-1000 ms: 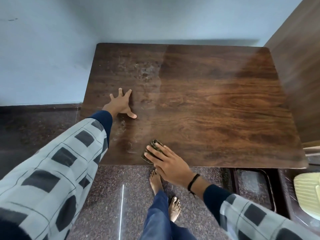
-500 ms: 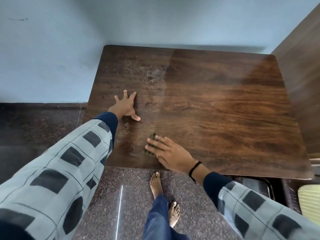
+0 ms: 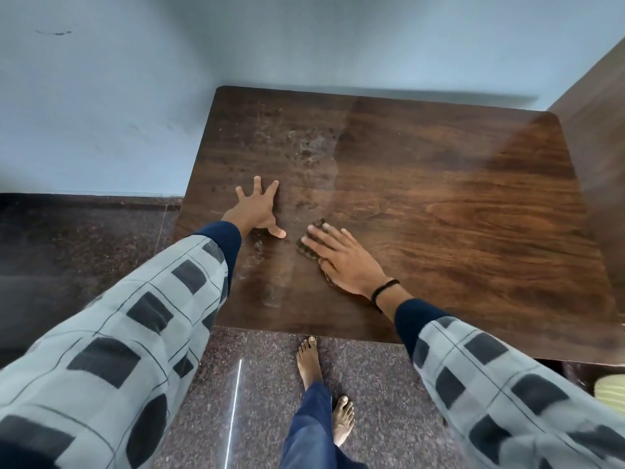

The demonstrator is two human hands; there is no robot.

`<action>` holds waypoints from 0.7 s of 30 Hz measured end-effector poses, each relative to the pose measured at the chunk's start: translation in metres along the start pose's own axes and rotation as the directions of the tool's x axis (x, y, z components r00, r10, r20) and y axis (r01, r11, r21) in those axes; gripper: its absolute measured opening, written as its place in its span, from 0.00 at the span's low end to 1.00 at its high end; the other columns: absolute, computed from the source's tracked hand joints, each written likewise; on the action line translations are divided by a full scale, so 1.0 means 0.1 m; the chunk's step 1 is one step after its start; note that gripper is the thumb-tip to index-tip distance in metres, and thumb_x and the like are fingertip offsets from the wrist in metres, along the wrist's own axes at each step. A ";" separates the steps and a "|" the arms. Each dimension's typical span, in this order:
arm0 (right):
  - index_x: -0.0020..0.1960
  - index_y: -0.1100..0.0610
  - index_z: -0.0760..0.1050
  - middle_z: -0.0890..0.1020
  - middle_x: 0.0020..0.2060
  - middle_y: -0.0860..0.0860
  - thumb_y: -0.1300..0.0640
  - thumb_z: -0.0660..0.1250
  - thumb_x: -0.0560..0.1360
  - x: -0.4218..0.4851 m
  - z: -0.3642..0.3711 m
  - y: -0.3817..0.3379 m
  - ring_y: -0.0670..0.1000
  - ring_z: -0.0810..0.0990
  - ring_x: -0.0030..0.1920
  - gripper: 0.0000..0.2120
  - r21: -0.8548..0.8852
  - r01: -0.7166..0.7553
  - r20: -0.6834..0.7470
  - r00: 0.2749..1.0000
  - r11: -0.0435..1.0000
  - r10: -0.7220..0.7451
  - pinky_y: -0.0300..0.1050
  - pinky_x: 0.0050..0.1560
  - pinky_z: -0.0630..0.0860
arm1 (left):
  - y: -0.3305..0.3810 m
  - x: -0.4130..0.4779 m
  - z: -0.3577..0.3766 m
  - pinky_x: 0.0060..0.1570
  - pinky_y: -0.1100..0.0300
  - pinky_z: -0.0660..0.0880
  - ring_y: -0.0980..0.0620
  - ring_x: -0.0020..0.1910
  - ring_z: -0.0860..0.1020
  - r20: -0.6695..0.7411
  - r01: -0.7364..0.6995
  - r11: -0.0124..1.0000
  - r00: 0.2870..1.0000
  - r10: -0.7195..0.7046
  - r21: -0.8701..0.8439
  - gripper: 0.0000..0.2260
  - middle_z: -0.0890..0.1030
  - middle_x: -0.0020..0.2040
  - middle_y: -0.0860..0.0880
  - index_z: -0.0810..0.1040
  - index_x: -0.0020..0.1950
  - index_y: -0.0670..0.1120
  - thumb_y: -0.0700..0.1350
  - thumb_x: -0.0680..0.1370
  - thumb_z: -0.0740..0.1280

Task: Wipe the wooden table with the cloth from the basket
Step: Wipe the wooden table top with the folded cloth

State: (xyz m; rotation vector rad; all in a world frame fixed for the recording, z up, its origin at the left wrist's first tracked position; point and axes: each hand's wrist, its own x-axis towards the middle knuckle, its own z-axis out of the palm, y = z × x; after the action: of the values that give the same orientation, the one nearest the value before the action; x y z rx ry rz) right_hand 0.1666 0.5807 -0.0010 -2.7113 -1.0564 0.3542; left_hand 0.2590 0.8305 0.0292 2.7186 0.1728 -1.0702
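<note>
The dark wooden table (image 3: 456,204) fills the middle of the head view, with dusty smears on its left part and a cleaner, shinier right part. My right hand (image 3: 341,257) lies flat with straight fingers on a small dark cloth (image 3: 306,243) and presses it onto the tabletop left of centre. Most of the cloth is hidden under the palm. My left hand (image 3: 257,208) rests flat on the table with fingers spread, just left of the cloth.
A pale blue wall runs behind the table and a brown wooden panel (image 3: 595,106) stands at its right. My bare feet (image 3: 309,358) stand on speckled granite floor at the near edge. A pale striped object (image 3: 610,385) shows at the lower right.
My right hand has pushed the cloth away from the table's near edge toward the middle. My left hand stays planted in the same spot.
</note>
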 end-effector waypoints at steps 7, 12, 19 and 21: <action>0.81 0.44 0.53 0.53 0.81 0.45 0.49 0.53 0.83 -0.59 0.40 -0.69 0.52 0.47 0.81 0.27 -0.022 0.349 0.054 0.936 0.937 -0.348 0.55 0.80 0.48 | 0.01 -0.02 0.00 0.74 0.31 0.47 0.24 0.74 0.36 -0.002 -0.012 1.000 1.000 0.012 0.001 0.61 0.30 0.79 0.42 0.35 0.81 0.55 0.58 0.67 0.80; 0.81 0.44 0.55 0.55 0.81 0.45 0.51 0.54 0.82 -0.18 0.25 -0.52 0.52 0.49 0.81 0.28 0.008 0.091 -0.008 0.996 0.996 -0.091 0.58 0.79 0.53 | -0.03 0.06 0.02 0.73 0.30 0.47 0.25 0.75 0.35 0.004 -0.008 1.000 1.000 0.008 -0.001 0.62 0.29 0.78 0.42 0.34 0.80 0.55 0.59 0.66 0.80; 0.81 0.43 0.54 0.54 0.81 0.44 0.49 0.54 0.83 -0.55 0.41 -0.75 0.50 0.48 0.81 0.27 -0.019 0.407 0.052 0.913 0.913 -0.406 0.55 0.80 0.50 | -0.03 0.04 0.01 0.74 0.31 0.47 0.25 0.75 0.37 0.005 -0.018 0.999 1.000 0.018 0.040 0.61 0.30 0.79 0.41 0.34 0.80 0.55 0.60 0.66 0.79; 0.81 0.43 0.54 0.55 0.81 0.44 0.49 0.52 0.82 -0.44 0.28 -0.48 0.51 0.49 0.81 0.28 -0.047 0.322 0.065 0.946 0.946 -0.319 0.56 0.80 0.50 | -0.04 0.04 -0.09 0.75 0.32 0.49 0.26 0.76 0.46 0.005 -0.033 0.998 0.999 0.033 0.060 0.57 0.34 0.80 0.40 0.38 0.81 0.54 0.59 0.69 0.78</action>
State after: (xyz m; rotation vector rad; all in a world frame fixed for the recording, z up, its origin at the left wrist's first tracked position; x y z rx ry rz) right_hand 0.0963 0.5882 -0.0081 -2.5274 -1.5173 0.3498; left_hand 0.2667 0.8368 0.0324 2.7621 0.0958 -1.0880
